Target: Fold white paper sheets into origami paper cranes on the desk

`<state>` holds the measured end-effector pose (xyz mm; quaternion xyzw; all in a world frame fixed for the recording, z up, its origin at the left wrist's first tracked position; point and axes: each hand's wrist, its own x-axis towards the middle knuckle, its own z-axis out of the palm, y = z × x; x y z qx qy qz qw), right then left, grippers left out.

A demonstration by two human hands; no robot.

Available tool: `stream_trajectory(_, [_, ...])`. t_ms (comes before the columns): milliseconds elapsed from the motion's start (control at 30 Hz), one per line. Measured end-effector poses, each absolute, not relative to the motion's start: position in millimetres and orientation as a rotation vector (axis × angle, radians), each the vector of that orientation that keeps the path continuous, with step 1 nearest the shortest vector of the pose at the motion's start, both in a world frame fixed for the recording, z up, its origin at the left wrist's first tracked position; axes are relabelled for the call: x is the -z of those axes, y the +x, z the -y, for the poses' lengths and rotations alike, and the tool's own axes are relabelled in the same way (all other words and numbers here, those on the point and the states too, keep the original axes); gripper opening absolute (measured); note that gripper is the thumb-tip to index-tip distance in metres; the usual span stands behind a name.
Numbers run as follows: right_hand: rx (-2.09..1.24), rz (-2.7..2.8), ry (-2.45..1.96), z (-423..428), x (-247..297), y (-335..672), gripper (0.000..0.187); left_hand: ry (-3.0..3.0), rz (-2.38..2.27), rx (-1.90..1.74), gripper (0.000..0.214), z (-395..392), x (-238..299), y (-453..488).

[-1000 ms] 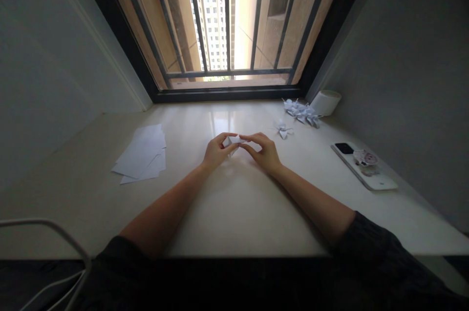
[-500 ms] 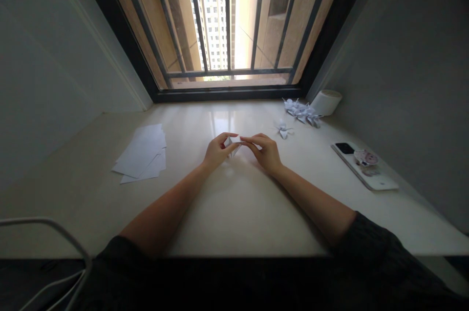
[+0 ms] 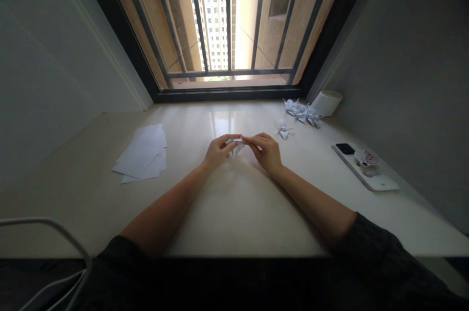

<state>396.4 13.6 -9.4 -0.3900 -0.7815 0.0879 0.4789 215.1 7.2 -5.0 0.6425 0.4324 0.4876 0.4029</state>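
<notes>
A small piece of folded white paper (image 3: pixel 237 146) sits between both hands, just above the pale desk (image 3: pixel 234 203). My left hand (image 3: pixel 217 151) pinches its left side with thumb and fingers. My right hand (image 3: pixel 266 151) pinches its right side, fingertips meeting the left hand's over the paper. Most of the paper is hidden by the fingers.
A loose stack of white sheets (image 3: pixel 142 154) lies to the left. One folded paper crane (image 3: pixel 283 130) and a heap of several more (image 3: pixel 302 112) lie at the back right beside a white cup (image 3: pixel 326 102). A white phone (image 3: pixel 364 165) lies right. A barred window (image 3: pixel 227 23) is ahead.
The paper has flattened and lowered between my fingertips, and my right fingers have closed in over it toward the left hand. Both arms stay in place.
</notes>
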Motion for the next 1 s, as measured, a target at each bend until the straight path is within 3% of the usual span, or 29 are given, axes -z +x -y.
stream_trajectory(333, [-0.194, 1.931, -0.956, -11, 4, 396, 0.024, 1.71, -1.166, -1.276, 0.03, -9, 15, 217])
stream_trajectory(567, [-0.278, 1.929, -0.849, -1, -4, 389, 0.046, 1.578, -0.981, -1.286, 0.031, -15, 16, 216])
stream_trajectory(800, [-0.56, 1.807, -0.872, -8, 4, 387, 0.03, 1.534, -0.926, -1.347, 0.025, -15, 8, 214])
stream_trajectory(1000, [-0.831, 1.689, -0.873, -16, 13, 384, 0.032, 1.536, -0.897, -1.32, 0.031, -11, 7, 215])
